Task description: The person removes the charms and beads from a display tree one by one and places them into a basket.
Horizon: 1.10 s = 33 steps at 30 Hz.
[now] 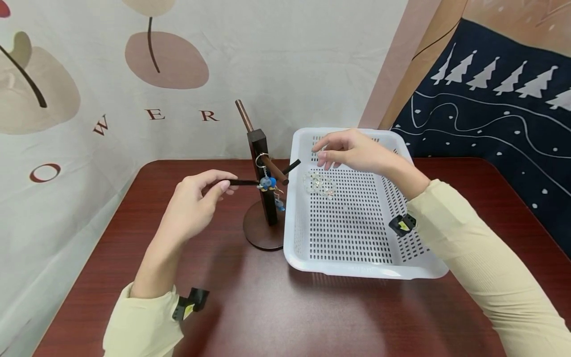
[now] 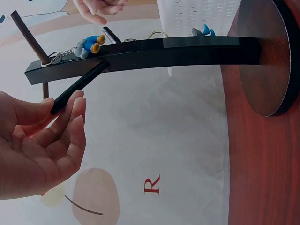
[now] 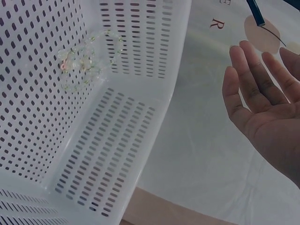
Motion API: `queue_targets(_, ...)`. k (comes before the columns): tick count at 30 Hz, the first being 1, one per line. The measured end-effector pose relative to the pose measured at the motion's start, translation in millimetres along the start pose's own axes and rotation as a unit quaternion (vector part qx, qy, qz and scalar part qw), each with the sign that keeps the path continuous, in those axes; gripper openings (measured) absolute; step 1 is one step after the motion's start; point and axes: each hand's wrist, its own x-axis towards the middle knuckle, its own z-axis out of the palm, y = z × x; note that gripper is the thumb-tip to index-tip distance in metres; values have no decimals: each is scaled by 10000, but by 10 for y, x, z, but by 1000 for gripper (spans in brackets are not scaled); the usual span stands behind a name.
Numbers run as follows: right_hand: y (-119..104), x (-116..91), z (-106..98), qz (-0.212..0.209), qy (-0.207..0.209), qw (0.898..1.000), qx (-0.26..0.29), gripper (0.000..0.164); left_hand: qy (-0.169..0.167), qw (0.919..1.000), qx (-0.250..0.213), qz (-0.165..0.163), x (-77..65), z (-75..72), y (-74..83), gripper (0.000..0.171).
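My left hand (image 1: 194,203) pinches the end of a dark side peg (image 1: 244,182) on a wooden stand (image 1: 269,210) with a round base. From the stand's front peg a keychain with a small blue and grey figure (image 1: 267,184) hangs by its metal ring. Lower down a smaller blue charm (image 1: 279,205) dangles, partly hidden. My right hand (image 1: 357,151) hovers over the back of a white perforated basket (image 1: 357,270), fingers loosely bent, holding nothing. Clear beaded strings (image 3: 86,63), bracelet-like, lie at the basket's left side.
The stand is close to the basket's left rim on a red-brown table (image 1: 250,307). Other pegs, such as the upper peg (image 1: 243,115), stick out from the post. Behind the table hangs a pale printed cloth (image 1: 285,64), with a dark tree-patterned cloth (image 1: 490,114) at right.
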Motion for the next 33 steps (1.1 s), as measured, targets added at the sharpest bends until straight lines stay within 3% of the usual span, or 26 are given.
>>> queue_targets(11,-92,24,62,-210,-29,9997,151,24,247,9993,138,-224,-11,-3,-7,20)
queue_targets(19,-184,98,182,-456,-225,9981,356,23,450,9978,-42,-492,-14,-5,-4,13)
queue_targets(25,-280,152,296,-557,-362,9973,307,22,441,9976,-92,-518,-12,-6,2,12)
queue_targets(33,-448,214,389,-790,-207,9962,316,16,426,9978,-187,-474,-9,-1,-12,10)
